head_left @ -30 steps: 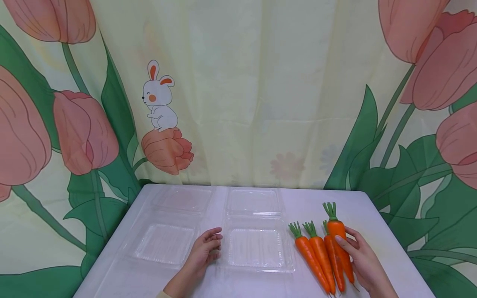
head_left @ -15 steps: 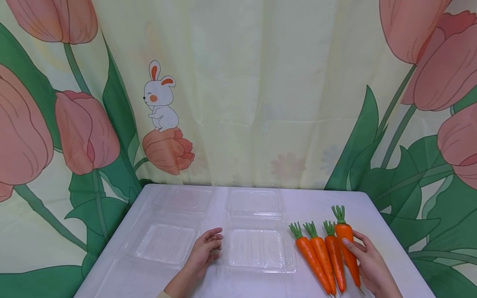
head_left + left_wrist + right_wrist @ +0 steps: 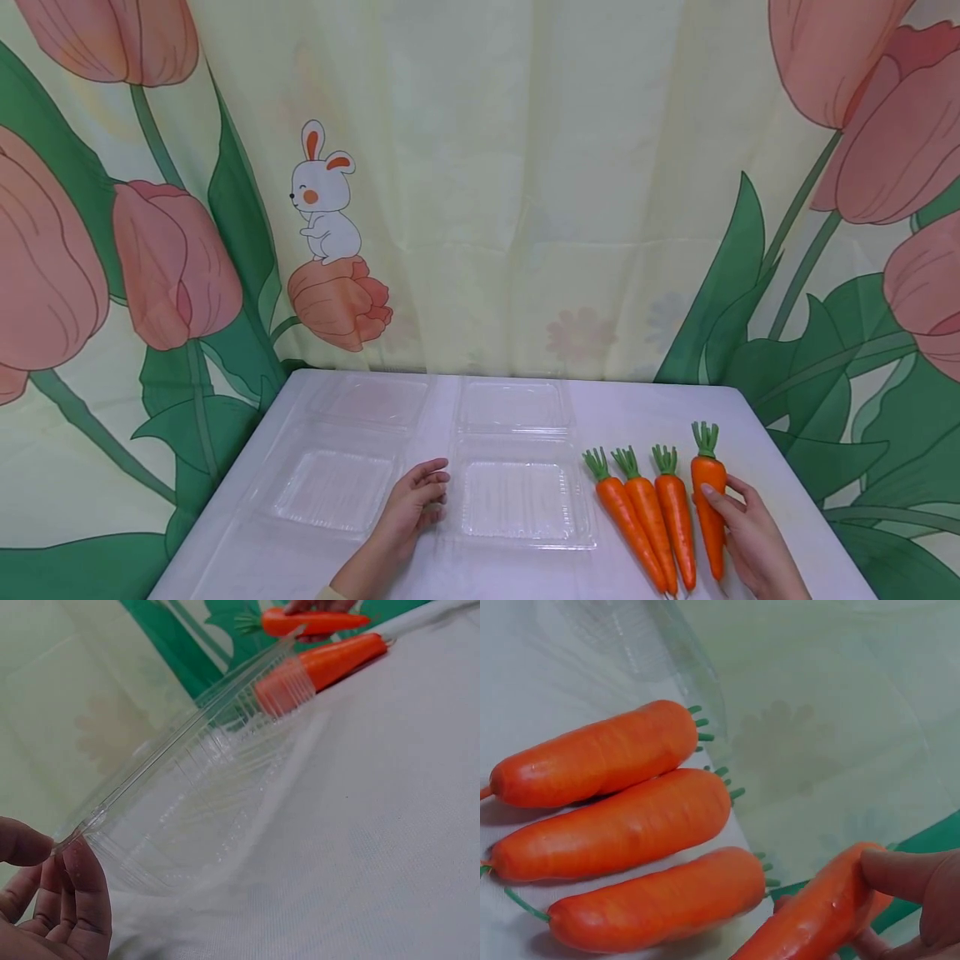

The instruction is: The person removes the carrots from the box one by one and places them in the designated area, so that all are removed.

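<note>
My right hand [image 3: 753,533] grips an orange carrot [image 3: 709,496] with a short green top, thumb on its near face. To its left, three similar carrots lie side by side on the white table: a left one [image 3: 630,525], a middle one [image 3: 651,521] and a right one [image 3: 677,525]. A gap separates the held carrot from them. Between two open clear plastic clamshell boxes is my left hand [image 3: 405,512]. The left wrist view shows its thumb and fingers pinching the rim of the right-hand clamshell box [image 3: 187,795]. Whether the held carrot touches the table I cannot tell.
The left clamshell box [image 3: 330,492] lies lid back on the white table [image 3: 637,408]. The right box's lid [image 3: 513,406] also lies flat toward the back edge. Behind the table hangs a curtain [image 3: 525,208] printed with tulips and a rabbit.
My right hand has shifted right and slightly toward me with its carrot, away from the other carrots, uncovering the one beside it. The left hand stays in place.
</note>
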The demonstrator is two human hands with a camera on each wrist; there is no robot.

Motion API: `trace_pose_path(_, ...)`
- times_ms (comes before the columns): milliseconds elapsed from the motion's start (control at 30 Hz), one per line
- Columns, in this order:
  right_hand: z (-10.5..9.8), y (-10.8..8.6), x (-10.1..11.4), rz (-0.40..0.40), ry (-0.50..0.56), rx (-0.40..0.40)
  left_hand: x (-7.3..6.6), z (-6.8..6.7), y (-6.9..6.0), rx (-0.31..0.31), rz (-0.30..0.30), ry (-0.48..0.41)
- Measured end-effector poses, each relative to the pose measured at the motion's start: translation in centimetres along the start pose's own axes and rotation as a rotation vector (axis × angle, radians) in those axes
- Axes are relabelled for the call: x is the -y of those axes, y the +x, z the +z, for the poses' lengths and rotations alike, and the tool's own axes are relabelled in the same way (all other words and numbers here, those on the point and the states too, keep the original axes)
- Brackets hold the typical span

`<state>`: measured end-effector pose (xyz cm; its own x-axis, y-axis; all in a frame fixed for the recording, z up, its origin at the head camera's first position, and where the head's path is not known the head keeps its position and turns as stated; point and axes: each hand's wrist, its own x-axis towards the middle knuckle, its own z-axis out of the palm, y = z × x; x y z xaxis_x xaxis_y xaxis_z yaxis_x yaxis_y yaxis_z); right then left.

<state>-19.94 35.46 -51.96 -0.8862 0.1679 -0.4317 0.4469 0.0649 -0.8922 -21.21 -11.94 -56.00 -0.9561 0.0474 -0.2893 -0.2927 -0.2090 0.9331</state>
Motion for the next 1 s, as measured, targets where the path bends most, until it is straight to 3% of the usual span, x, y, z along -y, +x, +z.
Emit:
trace_pose_path(300,-0.1,0.7,-0.7,0.025,-0.011,-0.025,0.1,-0.1,0.0,-0.005,-0.002,0.004)
trace_pose_path(700,-0.3,1.6,-1.8,0.041,-0.232,-0.123,0.0,0.0,0.2,-0.015,-0.009,0.010)
trace_pose_path(1000,-0.3,2.1,-2.3,0.039,-0.297,-0.138,0.0,-0.1,0.1,-0.005,-0.002,0.006)
